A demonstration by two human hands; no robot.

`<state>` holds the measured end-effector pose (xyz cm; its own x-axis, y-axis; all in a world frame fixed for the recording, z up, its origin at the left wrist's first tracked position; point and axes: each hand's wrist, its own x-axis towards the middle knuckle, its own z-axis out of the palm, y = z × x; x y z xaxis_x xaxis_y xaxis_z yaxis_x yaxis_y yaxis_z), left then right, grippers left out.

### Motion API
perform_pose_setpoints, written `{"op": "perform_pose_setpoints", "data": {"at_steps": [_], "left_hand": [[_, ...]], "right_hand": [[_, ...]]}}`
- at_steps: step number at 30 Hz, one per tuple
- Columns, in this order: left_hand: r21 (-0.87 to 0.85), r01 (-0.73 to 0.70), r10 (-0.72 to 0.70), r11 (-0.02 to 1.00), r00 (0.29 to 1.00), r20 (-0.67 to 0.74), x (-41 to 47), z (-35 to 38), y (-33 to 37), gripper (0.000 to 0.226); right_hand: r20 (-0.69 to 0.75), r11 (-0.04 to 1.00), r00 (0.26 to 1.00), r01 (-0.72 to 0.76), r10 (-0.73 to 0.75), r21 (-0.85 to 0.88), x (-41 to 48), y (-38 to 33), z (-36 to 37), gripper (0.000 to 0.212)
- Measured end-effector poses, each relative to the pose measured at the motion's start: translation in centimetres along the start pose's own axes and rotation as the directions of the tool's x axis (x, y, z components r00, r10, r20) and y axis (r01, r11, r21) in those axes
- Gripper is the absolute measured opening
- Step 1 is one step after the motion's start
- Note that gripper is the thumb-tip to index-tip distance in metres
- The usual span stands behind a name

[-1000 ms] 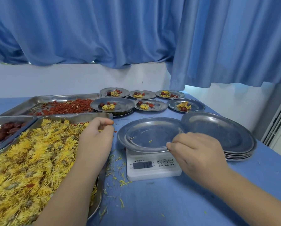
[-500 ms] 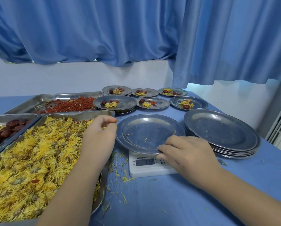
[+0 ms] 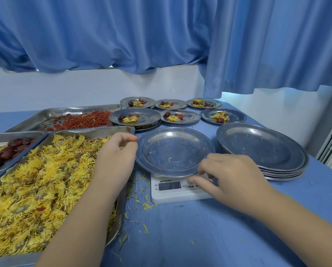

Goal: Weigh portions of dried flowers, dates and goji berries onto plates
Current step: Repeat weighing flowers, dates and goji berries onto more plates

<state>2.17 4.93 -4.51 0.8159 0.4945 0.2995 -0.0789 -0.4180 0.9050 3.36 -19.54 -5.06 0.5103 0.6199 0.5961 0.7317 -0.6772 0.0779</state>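
Over the scale [image 3: 180, 197], right hand [image 3: 232, 178] pinches the rim of a round steel plate [image 3: 173, 149]; left hand [image 3: 115, 160] curls above feathery dried flowers [image 3: 36, 180] (grip unclear).

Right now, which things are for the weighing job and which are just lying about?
For the job: scale, empty plate on it, flower tray, goji berry tray, date tray, plate stack, filled plates.
Just lying about: spilled petals, blue curtains.

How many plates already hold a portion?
6, in two rows behind the scale: back-left plate, back-middle plate, back-right plate, front-left plate, front-middle plate, front-right plate. The front-left one seems stacked on another, its contents hidden.
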Motion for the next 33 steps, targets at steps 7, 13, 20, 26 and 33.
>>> {"op": "perform_pose_setpoints", "data": {"at_steps": [7,13,20,26,33], "left_hand": [[0.026,-0.013,0.013,1.000,1.000,0.002,0.0,0.1,0.1,0.014],[0.020,-0.017,0.017,1.000,1.000,0.006,0.1,0.1,0.0,0.014],[0.020,-0.014,0.013,1.000,1.000,0.008,0.0,0.0,0.0,0.014],[0.020,-0.021,0.020,1.000,1.000,0.011,-0.1,0.0,0.1,0.015],[0.017,-0.025,0.024,1.000,1.000,0.018,-0.1,0.0,0.3,0.016]], "right_hand": [[0.317,0.990,0.945,-0.114,0.083,0.079,-0.3,1.3,-0.4,0.044],[0.249,0.976,0.951,-0.207,0.184,0.070,-0.1,0.7,0.6,0.029],[0.464,0.980,0.873,-0.195,0.151,0.049,-0.5,2.2,-0.2,0.038],[0.533,0.983,0.833,-0.185,0.148,0.018,-0.5,2.1,-0.3,0.046],[0.565,0.973,0.800,-0.231,0.204,-0.023,-0.6,1.9,-0.6,0.045]]}}
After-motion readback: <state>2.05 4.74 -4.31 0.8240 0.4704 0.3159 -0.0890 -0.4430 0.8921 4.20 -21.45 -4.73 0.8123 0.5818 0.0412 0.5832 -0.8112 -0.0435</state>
